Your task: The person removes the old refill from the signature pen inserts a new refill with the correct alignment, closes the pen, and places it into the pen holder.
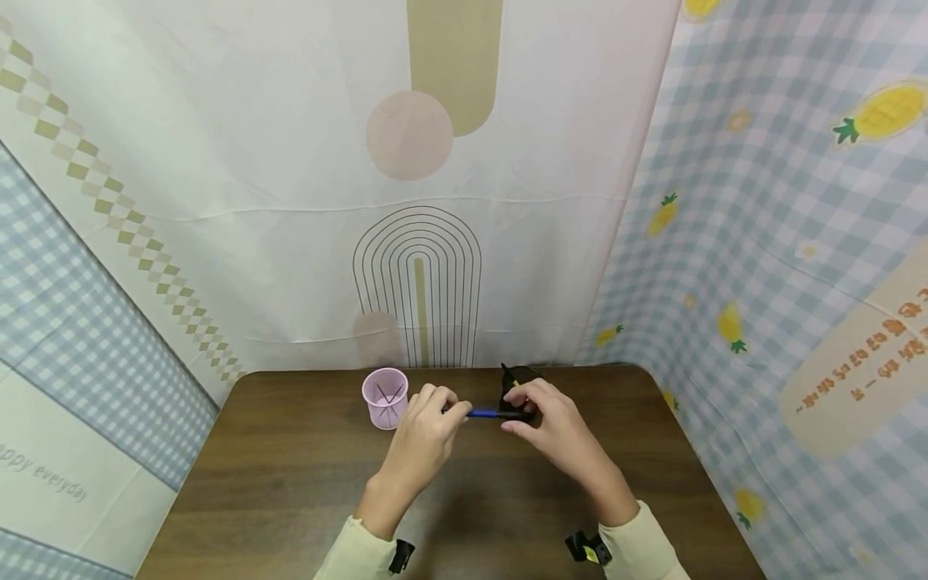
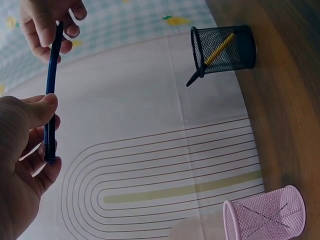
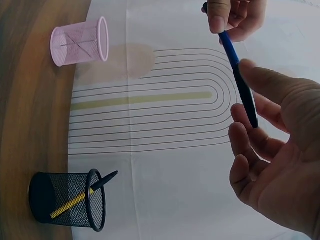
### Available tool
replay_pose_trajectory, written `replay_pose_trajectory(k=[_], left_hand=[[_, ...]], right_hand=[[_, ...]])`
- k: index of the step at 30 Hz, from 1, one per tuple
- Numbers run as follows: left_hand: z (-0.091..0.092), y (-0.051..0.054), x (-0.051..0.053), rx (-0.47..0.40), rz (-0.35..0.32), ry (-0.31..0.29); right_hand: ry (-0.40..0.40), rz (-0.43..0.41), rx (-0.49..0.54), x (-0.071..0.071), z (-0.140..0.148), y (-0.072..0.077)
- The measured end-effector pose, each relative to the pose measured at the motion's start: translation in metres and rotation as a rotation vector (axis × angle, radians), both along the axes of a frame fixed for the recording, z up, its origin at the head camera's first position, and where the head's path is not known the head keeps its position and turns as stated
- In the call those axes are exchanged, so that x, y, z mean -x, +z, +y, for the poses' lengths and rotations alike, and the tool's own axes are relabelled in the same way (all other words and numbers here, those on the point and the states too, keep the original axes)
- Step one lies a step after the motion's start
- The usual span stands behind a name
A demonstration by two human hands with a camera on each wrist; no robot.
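A blue pen [image 1: 482, 413] with a black end is held level above the table between both hands. My left hand [image 1: 428, 427] grips its blue end between thumb and fingers, as the left wrist view shows. My right hand [image 3: 280, 135] is at the black end, with the thumb against the barrel and the fingers loosely curled around the tip. Behind the right hand is a black mesh pen cup [image 2: 225, 47], partly hidden in the head view. A yellow-and-black pen [image 3: 75, 202] leans inside it, its black end past the rim.
A pink mesh pen cup [image 1: 386, 399] stands near the table's back edge, just left of my left hand. The brown wooden table [image 1: 290, 483] meets a patterned cloth [image 1: 290, 266] behind it, and a blue checked cloth [image 1: 725, 242] hangs at the right.
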State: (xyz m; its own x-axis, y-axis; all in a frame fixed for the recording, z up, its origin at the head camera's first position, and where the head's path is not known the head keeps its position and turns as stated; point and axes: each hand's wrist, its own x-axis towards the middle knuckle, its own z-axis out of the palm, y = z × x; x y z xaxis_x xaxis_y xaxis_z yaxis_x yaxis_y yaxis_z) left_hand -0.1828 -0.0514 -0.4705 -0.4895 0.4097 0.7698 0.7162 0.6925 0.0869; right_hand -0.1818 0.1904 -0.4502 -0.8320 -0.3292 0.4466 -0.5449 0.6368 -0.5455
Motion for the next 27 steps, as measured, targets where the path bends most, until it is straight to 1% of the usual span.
replay_pose_trajectory(k=[2,4,8,10,16,23,27], left_hand=[[-0.0002,0.0001,-0.0004,0.004,-0.008,0.001],[-0.0003,0.0005,-0.0010,0.010,-0.020,0.002],[-0.0001,0.0005,-0.0012,0.009,-0.006,-0.003],[0.0000,0.0003,-0.0011,0.008,0.006,-0.005],[0.0008,-0.0001,-0.0014,0.004,0.011,-0.008],[0.0013,0.0002,-0.0022,0.002,0.010,-0.004],[0.0019,0.0000,-0.0020,-0.002,0.009,-0.004]], right_hand=[[0.005,-0.019,0.000,0.0005,0.0006,0.0003],[0.011,-0.056,-0.002,0.0009,0.0010,0.0011],[0.034,-0.116,-0.023,0.0027,0.0014,0.0024],[0.048,-0.129,-0.027,0.0032,0.0014,0.0028],[0.075,-0.106,-0.013,0.0033,0.0005,0.0029],[0.071,-0.090,0.010,0.0010,-0.0015,0.0032],[0.061,-0.060,0.020,-0.0008,-0.0032,0.0039]])
